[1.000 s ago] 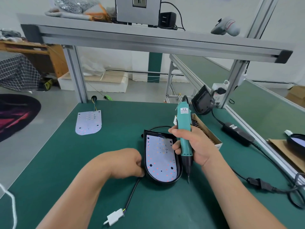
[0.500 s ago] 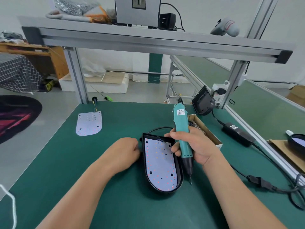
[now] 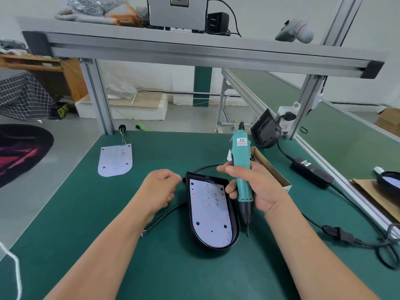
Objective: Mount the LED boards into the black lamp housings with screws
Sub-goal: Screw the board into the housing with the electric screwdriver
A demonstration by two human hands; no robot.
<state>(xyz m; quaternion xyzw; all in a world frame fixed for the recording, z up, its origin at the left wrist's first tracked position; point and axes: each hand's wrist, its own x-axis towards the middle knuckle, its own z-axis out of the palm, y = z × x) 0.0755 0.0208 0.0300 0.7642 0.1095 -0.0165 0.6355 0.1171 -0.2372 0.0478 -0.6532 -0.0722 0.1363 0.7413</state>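
A black lamp housing lies on the green bench top with a white LED board seated inside it. My left hand hovers just left of the housing's far left corner, fingers loosely curled, with nothing visible in them. My right hand grips a teal electric screwdriver held upright along the housing's right side. Its bit tip hangs just outside the rim, near the table. A second LED board with short wires lies at the far left.
A cardboard box of screws stands behind my right hand. Another black housing leans against the frame post. A power adapter and its cables run along the right side. A black cable trails from the housing under my left wrist.
My left hand has let go of the housing's lower left edge and moved up to its far left corner. The housing shifted slightly. The screwdriver stayed beside the right rim.
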